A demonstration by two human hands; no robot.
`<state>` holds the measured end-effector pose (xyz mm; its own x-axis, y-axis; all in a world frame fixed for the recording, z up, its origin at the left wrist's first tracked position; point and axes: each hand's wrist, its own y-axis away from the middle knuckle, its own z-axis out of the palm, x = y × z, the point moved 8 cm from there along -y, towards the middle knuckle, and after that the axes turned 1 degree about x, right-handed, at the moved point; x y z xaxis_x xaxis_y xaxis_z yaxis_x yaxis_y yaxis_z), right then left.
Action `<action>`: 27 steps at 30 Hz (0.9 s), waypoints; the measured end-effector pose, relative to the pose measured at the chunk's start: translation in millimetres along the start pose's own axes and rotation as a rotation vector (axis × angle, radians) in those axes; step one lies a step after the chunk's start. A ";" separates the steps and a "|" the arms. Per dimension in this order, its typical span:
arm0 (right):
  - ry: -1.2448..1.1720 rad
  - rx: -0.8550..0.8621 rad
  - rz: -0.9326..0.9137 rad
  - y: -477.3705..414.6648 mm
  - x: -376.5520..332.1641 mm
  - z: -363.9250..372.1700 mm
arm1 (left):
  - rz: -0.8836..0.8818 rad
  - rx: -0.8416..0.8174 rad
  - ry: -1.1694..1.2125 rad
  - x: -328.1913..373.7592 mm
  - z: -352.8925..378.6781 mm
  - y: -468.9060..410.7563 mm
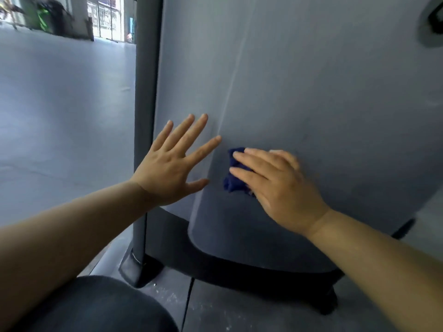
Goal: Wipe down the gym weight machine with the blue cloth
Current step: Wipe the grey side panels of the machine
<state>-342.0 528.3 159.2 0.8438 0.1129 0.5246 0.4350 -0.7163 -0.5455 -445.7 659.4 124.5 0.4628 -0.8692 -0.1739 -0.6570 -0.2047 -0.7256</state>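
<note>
The weight machine's grey side panel fills the middle and right of the view. My right hand presses a bunched dark blue cloth flat against the lower part of that panel; only the cloth's left edge shows past my fingers. My left hand rests just to the left of the cloth, fingers spread wide, palm toward the panel near its left edge, holding nothing.
A dark upright post borders the panel on the left. The machine's black base and foot sit on a dark dusty floor. My dark-clothed knee is at the bottom left. Pale floor stretches left toward windows.
</note>
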 end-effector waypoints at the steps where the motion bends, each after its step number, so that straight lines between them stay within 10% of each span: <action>1: 0.033 0.102 0.105 -2.6 12.4 -15.6 | -0.004 -0.009 -0.014 0.3 0.1 0.1; 4: 0.100 0.188 0.258 8.8 21.6 -21.4 | 0.001 -0.023 -0.041 3.3 -1.6 -0.9; 9: 0.063 -0.010 0.020 43.8 -8.8 21.3 | 0.047 -0.010 -0.095 11.7 -6.8 0.1; 15: -0.029 0.278 0.424 34.8 41.3 -32.7 | 0.152 0.045 -0.148 31.2 -21.1 -16.6; 21: -0.114 -0.027 0.158 62.7 5.3 17.9 | 0.201 0.062 -0.140 55.0 -25.1 -39.6; 27: -0.143 0.306 0.502 60.5 62.5 -41.5 | 0.121 0.068 -0.109 74.0 -19.8 -38.3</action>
<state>-276.0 463.5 186.1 0.9940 -0.0810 0.0730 0.0255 -0.4782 -0.8779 -398.1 594.0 152.5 0.4467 -0.8310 -0.3315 -0.6721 -0.0671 -0.7374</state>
